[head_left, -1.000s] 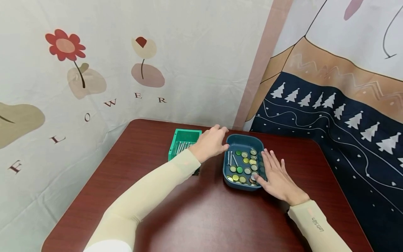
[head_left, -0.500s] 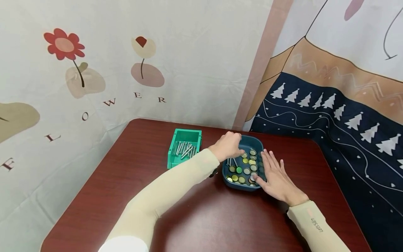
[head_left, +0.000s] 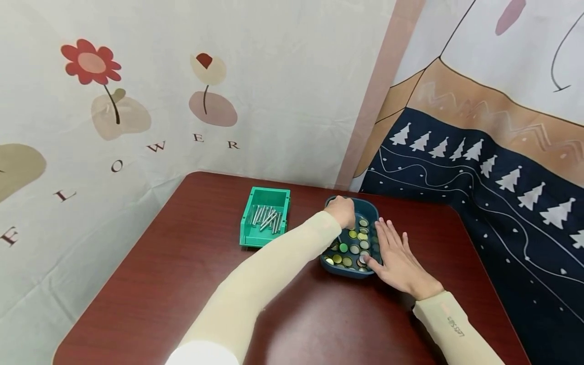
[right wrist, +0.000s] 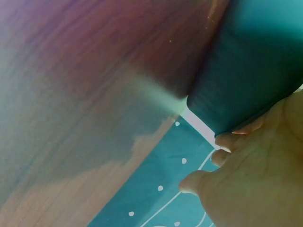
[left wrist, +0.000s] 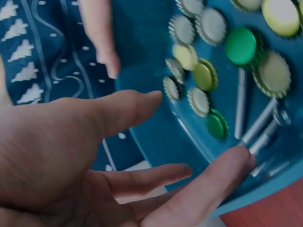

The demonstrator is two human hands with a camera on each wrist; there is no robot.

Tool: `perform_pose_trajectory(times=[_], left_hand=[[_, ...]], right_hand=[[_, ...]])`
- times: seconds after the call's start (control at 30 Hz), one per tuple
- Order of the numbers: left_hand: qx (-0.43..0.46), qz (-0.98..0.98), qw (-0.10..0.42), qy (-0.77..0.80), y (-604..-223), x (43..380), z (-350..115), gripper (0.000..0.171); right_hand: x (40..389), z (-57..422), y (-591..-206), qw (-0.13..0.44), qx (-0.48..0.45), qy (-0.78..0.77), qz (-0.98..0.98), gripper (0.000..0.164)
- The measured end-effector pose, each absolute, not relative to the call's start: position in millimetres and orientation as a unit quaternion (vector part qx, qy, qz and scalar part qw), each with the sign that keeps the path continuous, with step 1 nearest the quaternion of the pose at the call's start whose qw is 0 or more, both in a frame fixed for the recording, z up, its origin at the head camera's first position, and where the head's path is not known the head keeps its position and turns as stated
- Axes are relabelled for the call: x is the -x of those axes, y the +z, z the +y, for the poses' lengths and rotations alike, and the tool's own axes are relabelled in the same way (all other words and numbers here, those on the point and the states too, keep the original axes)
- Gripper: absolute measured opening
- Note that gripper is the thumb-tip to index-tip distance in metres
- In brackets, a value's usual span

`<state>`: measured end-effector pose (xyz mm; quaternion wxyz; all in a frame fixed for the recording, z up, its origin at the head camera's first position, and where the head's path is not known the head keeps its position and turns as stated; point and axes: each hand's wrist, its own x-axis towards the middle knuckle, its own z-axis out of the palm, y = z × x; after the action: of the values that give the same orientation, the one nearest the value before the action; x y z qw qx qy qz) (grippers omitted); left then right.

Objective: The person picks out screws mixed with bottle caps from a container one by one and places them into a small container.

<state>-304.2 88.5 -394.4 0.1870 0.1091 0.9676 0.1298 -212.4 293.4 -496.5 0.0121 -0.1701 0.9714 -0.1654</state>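
My left hand [head_left: 343,210] reaches down into the far left part of a dark blue tray [head_left: 349,274]. In the left wrist view its thumb and fingers are spread apart, and a fingertip [left wrist: 239,158] lies right at several silver screws [left wrist: 240,106]. Nothing shows between thumb and fingers. Bottle caps [head_left: 343,248], green, yellow and silver, are scattered over the tray floor. Straight-fingered, my right hand [head_left: 403,263] rests along the tray's right side, its thumb over the near right corner. In the head view the left hand hides the screws in the tray.
Left of the tray stands a green bin [head_left: 255,239] with several silver screws [head_left: 268,219] in it. Both containers are on a dark red-brown table [head_left: 191,243]. A printed cloth [head_left: 292,101] hangs behind the table's far edge.
My left hand has moved right from beside the green bin into the blue tray and lowered. The bin's screws have come into view. My right hand stays at the tray's side.
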Motion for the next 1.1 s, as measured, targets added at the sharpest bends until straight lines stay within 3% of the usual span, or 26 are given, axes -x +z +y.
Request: perform_pose_trajectory(times=[0.23, 0.5, 0.6, 1.1], left_hand=[[-0.092, 0.972, 0.204, 0.067, -466, 361, 113, 0.036], [-0.058, 0.970, 0.234, 0.039, -478, 371, 128, 0.046], [-0.060, 0.970, 0.233, 0.040, -483, 369, 131, 0.042], [-0.140, 0.963, 0.229, -0.029, -495, 363, 132, 0.044]], right_hand=[[212, 292, -498, 0.014, 0.176, -0.166, 0.970, 0.101], [213, 293, -497, 0.011, 0.178, -0.175, 0.968, 0.101], [214, 293, -498, 0.009, 0.178, -0.174, 0.968, 0.101], [215, 295, -498, 0.011, 0.176, -0.170, 0.969, 0.101]])
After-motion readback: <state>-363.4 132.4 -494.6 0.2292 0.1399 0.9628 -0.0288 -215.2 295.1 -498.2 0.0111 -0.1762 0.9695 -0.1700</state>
